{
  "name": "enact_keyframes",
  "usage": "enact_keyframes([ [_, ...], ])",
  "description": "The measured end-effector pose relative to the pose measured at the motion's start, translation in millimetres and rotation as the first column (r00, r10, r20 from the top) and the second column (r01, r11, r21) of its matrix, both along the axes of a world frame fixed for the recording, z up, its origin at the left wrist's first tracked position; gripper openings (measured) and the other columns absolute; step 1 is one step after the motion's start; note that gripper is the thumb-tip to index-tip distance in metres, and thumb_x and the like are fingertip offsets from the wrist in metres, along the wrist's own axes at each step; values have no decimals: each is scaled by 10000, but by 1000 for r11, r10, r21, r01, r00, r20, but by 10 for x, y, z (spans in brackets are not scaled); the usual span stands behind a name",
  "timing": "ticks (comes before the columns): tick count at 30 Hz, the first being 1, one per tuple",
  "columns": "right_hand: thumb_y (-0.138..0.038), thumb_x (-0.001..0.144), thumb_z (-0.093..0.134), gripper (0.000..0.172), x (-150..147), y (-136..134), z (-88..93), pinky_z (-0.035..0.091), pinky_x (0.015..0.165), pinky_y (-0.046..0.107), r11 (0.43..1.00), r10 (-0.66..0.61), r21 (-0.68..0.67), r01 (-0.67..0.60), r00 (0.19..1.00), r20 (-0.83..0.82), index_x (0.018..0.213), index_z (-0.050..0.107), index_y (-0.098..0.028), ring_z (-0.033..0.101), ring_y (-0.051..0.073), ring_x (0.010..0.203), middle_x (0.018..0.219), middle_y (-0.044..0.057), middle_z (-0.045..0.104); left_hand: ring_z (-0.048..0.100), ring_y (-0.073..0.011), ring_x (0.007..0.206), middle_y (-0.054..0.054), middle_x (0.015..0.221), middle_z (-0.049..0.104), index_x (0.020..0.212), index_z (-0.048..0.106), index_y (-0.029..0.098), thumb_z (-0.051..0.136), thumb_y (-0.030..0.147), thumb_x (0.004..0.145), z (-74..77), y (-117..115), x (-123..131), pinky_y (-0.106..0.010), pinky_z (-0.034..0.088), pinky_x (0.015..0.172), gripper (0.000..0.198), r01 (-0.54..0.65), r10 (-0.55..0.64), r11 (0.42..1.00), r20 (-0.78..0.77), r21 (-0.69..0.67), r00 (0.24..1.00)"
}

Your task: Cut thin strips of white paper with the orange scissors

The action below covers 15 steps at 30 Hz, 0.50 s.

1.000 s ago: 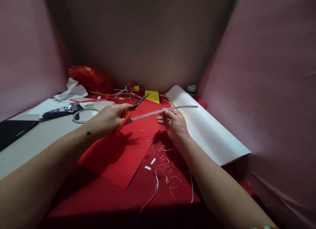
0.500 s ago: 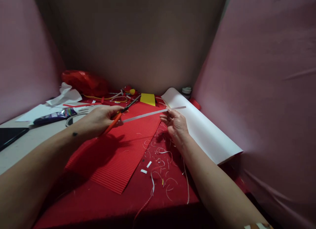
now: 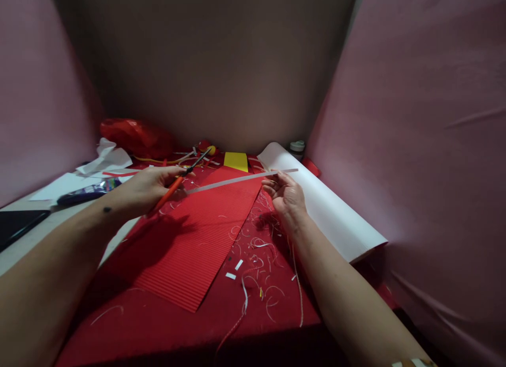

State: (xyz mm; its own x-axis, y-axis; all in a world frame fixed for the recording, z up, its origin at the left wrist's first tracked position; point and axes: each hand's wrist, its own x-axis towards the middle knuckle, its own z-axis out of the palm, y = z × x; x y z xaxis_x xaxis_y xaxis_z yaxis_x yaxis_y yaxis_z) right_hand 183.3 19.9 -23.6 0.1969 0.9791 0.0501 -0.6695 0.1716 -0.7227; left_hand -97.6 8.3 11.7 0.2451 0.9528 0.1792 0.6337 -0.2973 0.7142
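My left hand [image 3: 161, 185] is closed around a pair of scissors [image 3: 176, 183] with orange handles and dark blades that point up and away to the right. A narrow whitish paper strip [image 3: 231, 181] stretches between both hands, its left end at the fingers of my left hand. The fingers of my right hand [image 3: 288, 195] pinch the strip near its right end, with a short tip sticking out beyond. Beneath the hands lies a red corrugated sheet [image 3: 197, 245], apart from the strip.
A large white paper roll [image 3: 324, 209] lies to the right. A yellow piece [image 3: 236, 161], a red plastic bag [image 3: 136, 137] and a jar [image 3: 297, 148] stand at the back. Thread scraps [image 3: 272, 293] litter the red cloth. At left are a purple packet [image 3: 89, 192] and a black device [image 3: 21, 224].
My left hand has moved left with the scissors, and more of the strip's length shows between the hands. My right hand has shifted slightly to the right.
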Motion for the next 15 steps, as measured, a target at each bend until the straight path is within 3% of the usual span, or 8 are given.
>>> enact_keyframes([
  [2, -125, 813, 471, 128, 58, 18, 21, 506, 448, 201, 999, -37, -13, 37, 999, -9, 742, 577, -136, 647, 131, 463, 520, 5, 648, 577, -157, 692, -20, 763, 650, 1094, 576, 119, 632, 248, 662, 63, -21, -4, -304, 467, 663, 454, -32, 43, 990, 78, -139, 996],
  [4, -114, 809, 470, 129, 116, 41, 38, 517, 467, 205, 998, -60, -17, 60, 998, -18, 753, 584, -136, 651, 134, 468, 505, 2, 641, 586, -165, 743, -25, 788, 640, 1120, 554, 102, 632, 211, 652, 122, -39, -17, -318, 463, 722, 487, -53, 70, 983, 96, -173, 993],
  [9, -85, 842, 389, 209, 225, 65, 91, 522, 469, 202, 993, -113, -51, 110, 992, -51, 764, 577, -127, 651, 133, 456, 496, 15, 644, 550, -133, 707, 16, 721, 600, 1093, 577, 107, 613, 159, 649, 215, -71, -94, -284, 422, 700, 449, -89, 93, 987, 25, -132, 995],
  [15, -120, 863, 398, 188, 333, 49, 182, 504, 423, 179, 976, -198, -103, 192, 979, -53, 761, 553, -145, 640, 123, 433, 538, 29, 663, 484, -104, 649, 30, 686, 583, 1065, 616, 117, 620, 206, 669, 199, -42, -243, -261, 399, 647, 406, -66, 66, 995, -3, -81, 998],
])
